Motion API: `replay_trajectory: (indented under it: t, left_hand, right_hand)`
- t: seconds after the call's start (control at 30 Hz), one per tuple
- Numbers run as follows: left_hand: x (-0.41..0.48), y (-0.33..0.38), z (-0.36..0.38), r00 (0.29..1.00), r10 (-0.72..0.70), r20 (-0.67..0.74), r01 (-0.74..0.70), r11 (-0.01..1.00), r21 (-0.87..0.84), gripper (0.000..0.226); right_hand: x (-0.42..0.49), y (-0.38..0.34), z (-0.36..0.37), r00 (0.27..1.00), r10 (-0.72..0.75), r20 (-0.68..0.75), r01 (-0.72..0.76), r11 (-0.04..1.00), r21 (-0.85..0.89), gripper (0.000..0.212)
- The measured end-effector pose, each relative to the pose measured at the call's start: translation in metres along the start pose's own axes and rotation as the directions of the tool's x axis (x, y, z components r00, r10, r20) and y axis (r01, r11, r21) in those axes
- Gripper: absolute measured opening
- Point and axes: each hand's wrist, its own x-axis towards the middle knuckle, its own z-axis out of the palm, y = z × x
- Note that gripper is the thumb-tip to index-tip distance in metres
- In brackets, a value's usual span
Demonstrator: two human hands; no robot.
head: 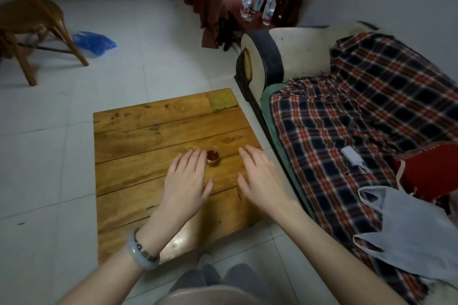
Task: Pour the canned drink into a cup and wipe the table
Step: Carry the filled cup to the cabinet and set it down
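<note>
**Inspector A:** Head view. Progress?

**Inspector B:** The cup (213, 157) stands mid-table (128, 136) holding dark liquid, so pouring is judged done. No can in sight. Wiping appears outstanding.

**Inspector A:** Hands?

**Inspector B:** The left hand (186, 181) is flat, fingers straight and empty, fingertips just beside the cup; contact unclear. The right hand (260, 176) is likewise spread, holding nothing.

Both forearms are bare up to the left hand (186, 181) and the right hand (260, 176). The left wrist wears two pieces side by side: a thick, smooth bangle (139, 256) of pale milky grey and, on the hand side of it, a thinner bracelet (146, 249) of dark and greyish beads. Grey trousers (198, 277) cover the legs, below a pale garment (205, 297).
</note>
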Motion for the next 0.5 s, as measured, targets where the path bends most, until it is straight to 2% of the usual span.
replay_trajectory:
  t: [0.17,0.27,0.4,0.5]
  left_hand:
    - [0.023,-0.018,0.025,0.99,-0.096,0.103,0.109,0.986,-0.126,0.064]
    - [0.038,-0.032,0.041,0.971,-0.178,0.159,0.215,0.941,-0.26,0.066]
    - [0.057,-0.044,0.068,0.95,-0.252,0.185,0.302,0.888,-0.346,0.065]
    - [0.07,-0.046,0.094,0.916,-0.32,0.241,0.392,0.841,-0.373,0.065]
  right_hand:
    - [0.038,0.022,0.023,0.995,0.003,0.1,-0.009,0.998,0.063,0.055]
    - [0.06,0.036,0.04,0.986,0.009,0.165,-0.028,0.993,0.113,0.057]
    - [0.089,0.059,0.067,0.956,0.035,0.291,-0.096,0.975,0.198,0.06]
    - [0.111,0.08,0.093,0.952,0.016,0.307,-0.1,0.961,0.26,0.057]
